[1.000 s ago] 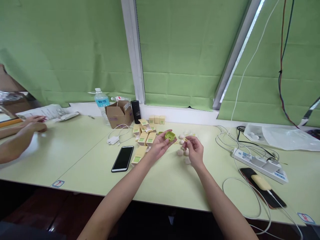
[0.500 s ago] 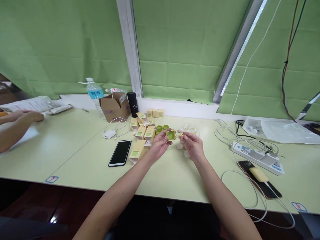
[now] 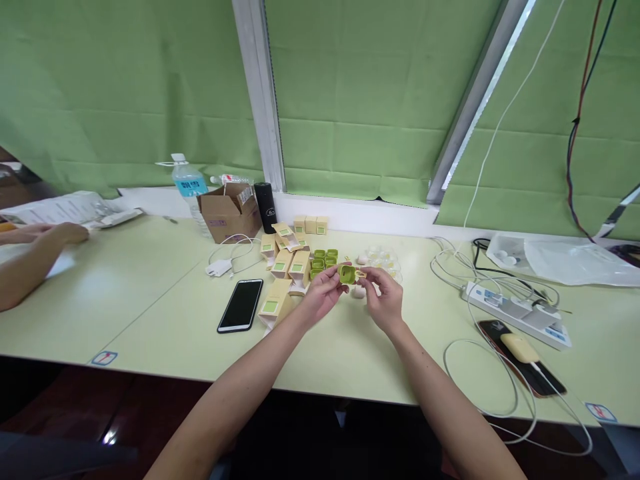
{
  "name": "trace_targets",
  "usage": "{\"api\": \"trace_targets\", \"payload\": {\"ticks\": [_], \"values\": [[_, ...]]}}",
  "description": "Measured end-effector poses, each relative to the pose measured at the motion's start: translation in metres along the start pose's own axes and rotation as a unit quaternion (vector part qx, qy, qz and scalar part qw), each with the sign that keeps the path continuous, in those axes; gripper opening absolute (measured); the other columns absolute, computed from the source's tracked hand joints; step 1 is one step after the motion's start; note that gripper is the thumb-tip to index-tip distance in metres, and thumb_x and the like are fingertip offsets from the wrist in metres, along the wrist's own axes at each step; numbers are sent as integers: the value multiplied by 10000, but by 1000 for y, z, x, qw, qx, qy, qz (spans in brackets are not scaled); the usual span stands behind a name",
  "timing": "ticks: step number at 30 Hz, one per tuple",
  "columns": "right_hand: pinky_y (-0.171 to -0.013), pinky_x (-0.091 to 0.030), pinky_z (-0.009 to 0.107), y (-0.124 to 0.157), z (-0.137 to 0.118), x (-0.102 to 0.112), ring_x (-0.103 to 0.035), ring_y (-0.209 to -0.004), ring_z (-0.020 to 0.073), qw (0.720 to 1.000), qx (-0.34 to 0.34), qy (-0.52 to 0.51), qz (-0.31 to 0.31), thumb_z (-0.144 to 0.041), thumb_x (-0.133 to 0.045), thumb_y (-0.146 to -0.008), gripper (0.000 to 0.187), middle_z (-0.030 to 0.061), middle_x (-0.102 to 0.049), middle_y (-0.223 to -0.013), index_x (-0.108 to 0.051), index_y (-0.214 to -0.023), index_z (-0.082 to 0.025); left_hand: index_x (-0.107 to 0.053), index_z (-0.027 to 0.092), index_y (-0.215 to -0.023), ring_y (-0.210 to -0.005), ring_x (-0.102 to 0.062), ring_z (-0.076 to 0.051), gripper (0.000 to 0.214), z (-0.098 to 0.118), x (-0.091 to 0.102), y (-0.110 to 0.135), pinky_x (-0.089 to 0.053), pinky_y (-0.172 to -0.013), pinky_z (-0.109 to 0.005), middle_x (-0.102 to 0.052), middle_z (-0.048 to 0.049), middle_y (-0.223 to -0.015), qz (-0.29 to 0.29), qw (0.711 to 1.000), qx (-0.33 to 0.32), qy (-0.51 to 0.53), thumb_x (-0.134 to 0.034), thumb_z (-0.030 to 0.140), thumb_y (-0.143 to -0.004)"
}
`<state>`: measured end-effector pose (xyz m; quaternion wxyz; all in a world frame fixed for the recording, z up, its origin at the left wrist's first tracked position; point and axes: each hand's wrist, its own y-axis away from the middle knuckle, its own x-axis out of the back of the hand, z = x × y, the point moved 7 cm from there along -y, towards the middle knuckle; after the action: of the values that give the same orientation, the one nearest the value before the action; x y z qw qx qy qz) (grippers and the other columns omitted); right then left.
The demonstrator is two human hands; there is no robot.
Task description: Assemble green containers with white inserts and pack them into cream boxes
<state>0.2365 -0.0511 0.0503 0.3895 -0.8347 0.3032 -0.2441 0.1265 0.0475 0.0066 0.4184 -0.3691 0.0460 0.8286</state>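
Near edge of the surface (image 3: 330, 363): dark phone (image 3: 543, 380) lies toward its right end, yellow case (image 3: 520, 348) resting on top; white power strip (image 3: 500, 312) lies just beyond; black-screen phone (image 3: 240, 305) lies flat, set back from the same edge, left of the person's arms.

Midway between near and far edges: left grip (image 3: 323, 293) grasping a small green cup (image 3: 347, 274), raised off the surface, its opening turned toward the camera; right grip (image 3: 385, 297) pinching a small yellow piece (image 3: 361, 274) at the cup's right side; cannot tell whether cup and piece are joined; cream cartons (image 3: 275, 303) clustered left of the left grip; more green cups (image 3: 320, 264) grouped just beyond it; clear tray (image 3: 383, 259) beyond the right grip.

Toward the far edge: open cardboard box (image 3: 227, 220) left of centre; black cylinder (image 3: 265, 208) upright beside it; three small boxes (image 3: 311, 225) in a row; water bottle (image 3: 189, 187) behind the cardboard box, to its left.
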Motion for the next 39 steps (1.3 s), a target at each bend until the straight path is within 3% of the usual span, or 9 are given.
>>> {"api": "trace_targets", "payload": {"ticks": [5, 9, 25, 32, 39], "values": [[-702, -558, 337, 2, -11, -4, -666, -785, 190, 989, 110, 98, -24, -140, -540, -963, 183, 60, -716, -918, -651, -1077, -230, -746, 146, -1156, -860, -617, -142, 385, -1, -1, 1, -459, -793, -267, -706, -91, -1020, -5, 1000, 1, -11, -829, 248, -794], [-686, -516, 343, 2, -16, -7, -626, -790, 211, 974, 155, 156, -46, -133, -507, -969, 156, 85, -679, -888, -629, -1034, -205, -742, 145, -1171, -905, -626, -150, 434, -2, -7, 3, -473, -847, -269, -713, -90, -1035, -17, 1000, 7, -20, -856, 258, -768], [-646, -388, 329, 5, -22, -12, -544, -718, 185, 938, 218, 267, -47, -114, -529, -958, 181, 61, -679, -811, -691, -950, -196, -739, 153, -1195, -949, -668, -170, 457, -7, -10, 5, -490, -926, -305, -738, -95, -1044, -35, 998, 25, -46, -863, 254, -767], [-640, -365, 326, 6, -15, -11, -564, -695, 165, 938, 216, 265, -56, -141, -544, -973, 201, 44, -699, -790, -723, -936, -224, -748, 150, -1178, -935, -672, -162, 489, -6, -7, 5, -479, -901, -272, -747, -88, -1023, -21, 998, 34, -54, -896, 214, -716], [-651, -410, 331, 6, -16, -6, -640, -733, 185, 954, 207, 213, -44, -156, -565, -955, 197, 55, -759, -856, -732, -1015, -243, -743, 148, -1179, -943, -683, -163, 452, -7, -7, 5, -484, -917, -277, -751, -96, -1047, -27, 999, 33, -30, -872, 205, -749]]}}
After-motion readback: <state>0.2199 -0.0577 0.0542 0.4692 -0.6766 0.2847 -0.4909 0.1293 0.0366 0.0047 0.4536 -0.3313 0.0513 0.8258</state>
